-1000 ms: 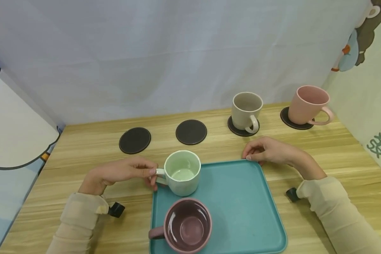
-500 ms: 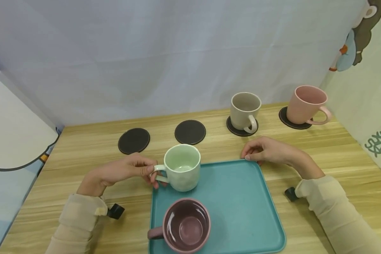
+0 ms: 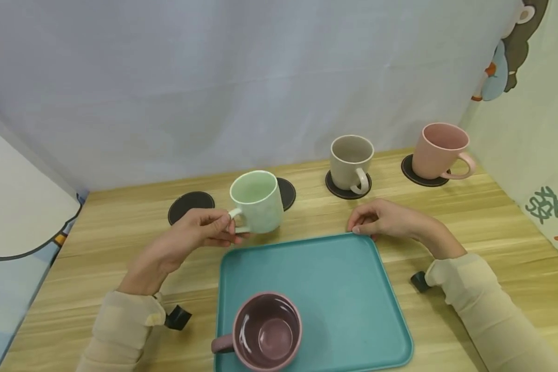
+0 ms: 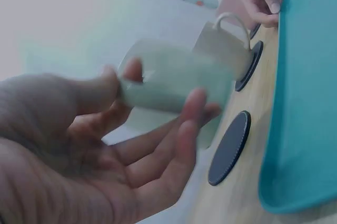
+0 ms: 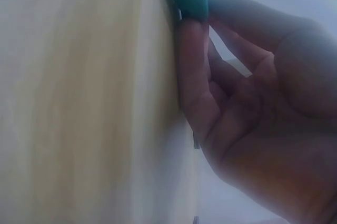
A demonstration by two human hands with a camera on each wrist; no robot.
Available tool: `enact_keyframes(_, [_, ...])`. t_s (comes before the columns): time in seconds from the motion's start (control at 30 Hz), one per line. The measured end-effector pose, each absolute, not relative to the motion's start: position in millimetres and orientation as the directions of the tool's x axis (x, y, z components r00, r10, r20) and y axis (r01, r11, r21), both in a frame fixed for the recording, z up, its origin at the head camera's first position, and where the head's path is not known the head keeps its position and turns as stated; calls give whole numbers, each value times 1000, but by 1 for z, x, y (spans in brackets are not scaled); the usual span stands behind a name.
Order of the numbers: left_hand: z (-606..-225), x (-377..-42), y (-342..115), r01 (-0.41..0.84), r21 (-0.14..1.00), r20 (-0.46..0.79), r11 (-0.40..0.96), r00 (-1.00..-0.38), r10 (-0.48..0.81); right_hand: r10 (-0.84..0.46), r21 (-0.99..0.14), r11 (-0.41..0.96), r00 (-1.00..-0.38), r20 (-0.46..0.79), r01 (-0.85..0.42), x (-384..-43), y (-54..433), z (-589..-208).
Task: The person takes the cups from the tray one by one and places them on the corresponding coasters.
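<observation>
Left arm: left sleeve [image 3: 109, 351] of pale cream cloth, visibly creased, ending in a thick, bunched left cuff [image 3: 129, 312]. At the inner edge of that cuff I note a small, square-edged black block [image 3: 178, 317]. Right arm: right sleeve [image 3: 504, 320] in matching cream, softly folded along the forearm; right cuff [image 3: 458, 271] likewise bunched, with a second black block [image 3: 420, 281], small and boxy, protruding inward.

The left hand [image 3: 203, 230] has carried the pale green mug [image 3: 262, 209] forward, from the far left corner of the teal tray [image 3: 325, 289] to beyond it, where the mug now partly hides (in the head view) a round black coaster [image 3: 287, 193].
</observation>
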State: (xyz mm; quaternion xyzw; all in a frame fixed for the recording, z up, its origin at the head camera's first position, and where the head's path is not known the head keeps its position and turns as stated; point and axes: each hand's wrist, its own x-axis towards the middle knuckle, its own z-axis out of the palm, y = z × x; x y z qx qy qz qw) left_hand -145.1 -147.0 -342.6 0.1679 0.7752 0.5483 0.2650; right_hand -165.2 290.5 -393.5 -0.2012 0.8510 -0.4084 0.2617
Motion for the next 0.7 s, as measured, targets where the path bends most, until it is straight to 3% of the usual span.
enact_keyframes(0.2, [-337, -148, -130, -34, 962, -155, 272, -885, 438, -555, -796, 593, -780, -289, -127, -165, 289, -392])
enact_keyframes(0.7, [-340, -160, -103, -161, 975, -209, 156, -901, 380, -554, -805, 583, -779, -294, -111, -164, 288, -390])
